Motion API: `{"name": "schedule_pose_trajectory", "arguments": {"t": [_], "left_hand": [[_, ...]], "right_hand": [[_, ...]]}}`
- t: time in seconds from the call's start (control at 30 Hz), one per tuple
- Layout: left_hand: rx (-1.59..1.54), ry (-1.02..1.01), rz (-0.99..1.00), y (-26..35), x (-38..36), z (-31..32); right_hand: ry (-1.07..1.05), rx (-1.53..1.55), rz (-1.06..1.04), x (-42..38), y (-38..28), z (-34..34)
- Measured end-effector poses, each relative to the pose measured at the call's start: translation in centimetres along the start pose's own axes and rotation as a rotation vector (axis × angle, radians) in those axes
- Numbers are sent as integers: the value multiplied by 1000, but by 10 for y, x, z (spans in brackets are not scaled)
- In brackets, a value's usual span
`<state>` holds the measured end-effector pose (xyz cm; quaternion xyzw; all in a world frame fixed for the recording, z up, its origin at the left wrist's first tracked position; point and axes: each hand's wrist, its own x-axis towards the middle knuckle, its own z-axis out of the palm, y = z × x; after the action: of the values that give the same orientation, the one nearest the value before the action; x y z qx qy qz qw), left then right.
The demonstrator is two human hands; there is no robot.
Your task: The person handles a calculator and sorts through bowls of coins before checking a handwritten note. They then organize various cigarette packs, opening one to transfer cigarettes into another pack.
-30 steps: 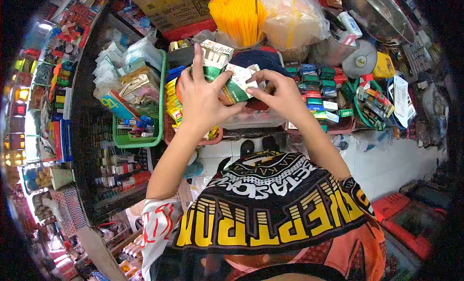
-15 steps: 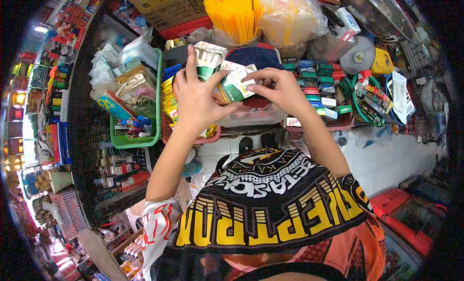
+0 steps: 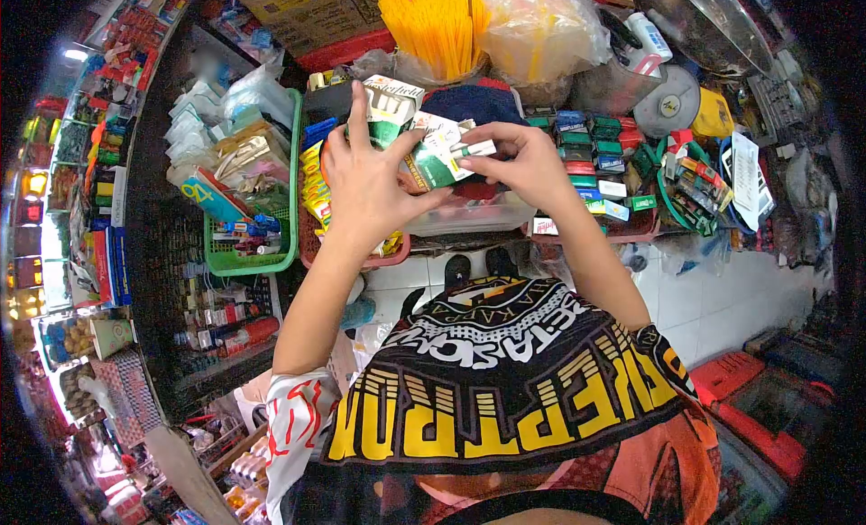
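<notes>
Since half a second ago, a slim white cigarette with a green mark (image 3: pixel 478 149) has slid into clear sight between the fingertips of the right hand (image 3: pixel 519 162), while the left hand (image 3: pixel 374 178) has barely shifted.

In the head view, the left hand grasps the open green-and-white cardboard Chesterfield pack (image 3: pixel 390 121), its forefinger raised along the left side. Just right of that pack, and in the same grip, is a second open green-and-white cardboard pack (image 3: pixel 435 160). The right hand, farther right of the Chesterfield pack, pinches the cigarette (possibly more than one; I cannot tell) above the second pack. Beyond the Chesterfield pack stands a bundle of thin yellow sticks (image 3: pixel 433 29); to its left is a green plastic basket (image 3: pixel 293 164), and well to its right, a red plastic tray (image 3: pixel 636 227) of small coloured boxes (image 3: pixel 586 155).
</notes>
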<state>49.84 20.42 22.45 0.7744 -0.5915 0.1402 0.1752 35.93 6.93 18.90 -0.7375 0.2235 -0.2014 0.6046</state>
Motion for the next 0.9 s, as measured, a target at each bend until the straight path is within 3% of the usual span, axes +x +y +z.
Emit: {"name": "schedule_pose_trajectory", "arguments": {"t": [0.27,0.5,0.7,0.77,0.9], "left_hand": [[-41,-78,-48,-5,0,3],[-137,-100,-102,-15,-1,2],[-544,289,-120,-7,3,-14],[-471,142,-14,-2,2,-17],[-206,-196,-148,8,-5,-1]], "right_hand": [[-25,255,24,1,7,-14],[-9,246,34,-4,3,-25],[-64,260,88,3,10,-20],[-65,287,85,4,9,-19],[-72,273,108,3,6,-18]]}}
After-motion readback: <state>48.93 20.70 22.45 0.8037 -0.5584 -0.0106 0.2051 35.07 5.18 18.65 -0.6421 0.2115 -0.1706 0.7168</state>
